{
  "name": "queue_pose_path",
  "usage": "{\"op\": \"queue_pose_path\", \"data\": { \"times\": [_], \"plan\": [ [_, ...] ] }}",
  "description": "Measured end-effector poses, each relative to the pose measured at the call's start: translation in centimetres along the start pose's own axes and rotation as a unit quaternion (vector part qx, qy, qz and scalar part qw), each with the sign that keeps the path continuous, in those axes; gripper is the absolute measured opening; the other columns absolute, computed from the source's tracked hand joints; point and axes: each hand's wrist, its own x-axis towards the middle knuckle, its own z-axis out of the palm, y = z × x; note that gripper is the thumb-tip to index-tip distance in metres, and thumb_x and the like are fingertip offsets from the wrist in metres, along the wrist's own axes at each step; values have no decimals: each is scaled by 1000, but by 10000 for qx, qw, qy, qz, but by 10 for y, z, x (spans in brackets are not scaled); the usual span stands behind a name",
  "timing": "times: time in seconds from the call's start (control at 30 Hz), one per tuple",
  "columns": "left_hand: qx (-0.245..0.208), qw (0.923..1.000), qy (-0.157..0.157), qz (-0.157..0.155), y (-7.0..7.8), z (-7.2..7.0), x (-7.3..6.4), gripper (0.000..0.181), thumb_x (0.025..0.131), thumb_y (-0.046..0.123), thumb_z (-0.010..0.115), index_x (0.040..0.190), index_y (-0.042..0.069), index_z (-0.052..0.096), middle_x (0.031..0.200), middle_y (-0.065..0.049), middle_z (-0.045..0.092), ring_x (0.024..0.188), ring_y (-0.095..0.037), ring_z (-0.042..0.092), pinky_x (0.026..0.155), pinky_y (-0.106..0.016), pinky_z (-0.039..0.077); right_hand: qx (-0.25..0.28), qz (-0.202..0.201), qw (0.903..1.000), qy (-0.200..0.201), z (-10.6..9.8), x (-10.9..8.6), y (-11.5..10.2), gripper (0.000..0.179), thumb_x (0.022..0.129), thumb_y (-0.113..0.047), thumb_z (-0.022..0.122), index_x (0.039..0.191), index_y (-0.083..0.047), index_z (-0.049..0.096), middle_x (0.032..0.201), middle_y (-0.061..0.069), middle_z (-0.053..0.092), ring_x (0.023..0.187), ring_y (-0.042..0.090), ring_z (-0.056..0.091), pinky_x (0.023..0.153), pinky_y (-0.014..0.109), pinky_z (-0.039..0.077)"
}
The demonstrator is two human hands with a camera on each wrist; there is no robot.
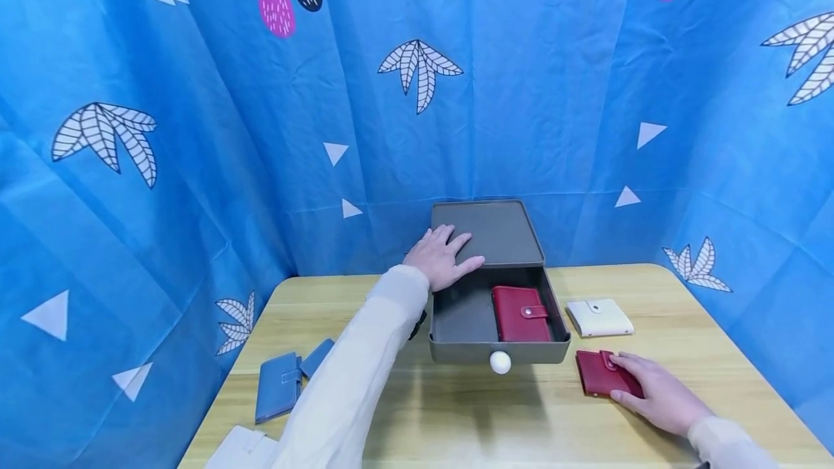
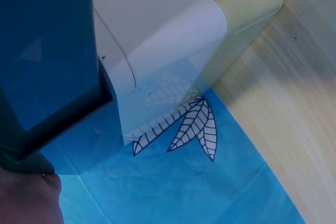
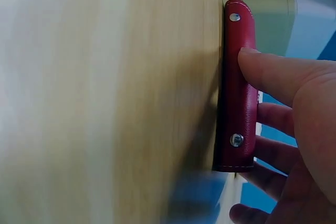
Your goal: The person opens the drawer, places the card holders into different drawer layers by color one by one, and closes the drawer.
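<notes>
My right hand (image 1: 664,393) pinches a small red notebook (image 1: 598,373) with a snap strap, at the right of the table. In the right wrist view, the thumb presses its riveted red spine and the fingers lie on the far side. My left hand (image 1: 438,259) rests on the left part of the top of a grey drawer box (image 1: 502,234), fingers spread. The box's drawer (image 1: 459,317) is pulled out, with a white round knob (image 1: 500,362) in front. Inside, on the right, lies another red notebook (image 1: 521,313), strap fastened.
A white notebook (image 1: 599,318) lies right of the drawer. At the left, blue notebooks (image 1: 278,386) and a white one (image 1: 241,449) lie partly behind my left sleeve (image 1: 355,375). A blue patterned curtain (image 1: 417,150) hangs around the wooden table (image 1: 332,292).
</notes>
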Motion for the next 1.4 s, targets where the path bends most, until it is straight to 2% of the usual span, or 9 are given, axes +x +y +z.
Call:
{"op": "queue_pose_path", "data": {
  "times": [0.17,0.47,0.77,0.97,1.07,1.27,1.4],
  "plan": [
    [24,10000,-32,3,1,0,2,86,84,83,17,152,32,28,158,-5,21,146,-21,14,118,-39,7,10,-20,10000,-90,2,-4,-12,68,81,-46,74,129,0,57,127,26,55,116,46,51,91,59,43],
    [10,10000,-28,10,-1,-3,0,86,84,82,16,152,31,27,158,-5,21,146,-22,13,118,-39,7,-47,188,9983,-559,-1,3,-24,70,79,-46,74,131,-2,55,127,21,56,116,41,52,93,58,43],
    [-16,10000,-76,26,2,-4,-1,87,84,83,16,153,31,27,159,-6,20,146,-23,12,118,-40,7,127,-33,9965,-829,-11,16,-20,66,78,-45,76,127,-5,57,121,12,60,108,30,56,89,52,48],
    [-6,9999,-101,-25,2,-2,1,87,83,83,15,153,31,26,159,-6,19,146,-22,11,118,-39,6,71,-541,9946,-885,-15,29,-14,67,79,-41,76,131,-3,55,124,14,59,112,33,56,91,53,46],
    [-6,9999,-96,-39,2,-1,3,88,83,84,15,153,32,26,159,-5,19,146,-22,11,118,-39,6,108,-673,9919,-1076,-17,35,-12,68,79,-41,76,131,-3,55,126,15,58,112,34,55,92,54,45],
    [-14,10000,-55,-43,1,-1,3,89,82,85,14,153,32,26,159,-5,19,146,-22,12,118,-39,6,213,-617,9876,-1428,-20,42,-10,63,78,-35,78,128,-4,57,121,13,60,104,28,56,88,51,47],
    [-33,10000,-26,-12,3,-2,1,89,82,84,14,152,31,27,159,-6,20,146,-22,12,118,-39,6,285,-466,9870,-1513,-20,44,-8,61,77,-31,79,127,-3,58,120,13,60,102,26,56,87,50,47]
  ]
}}
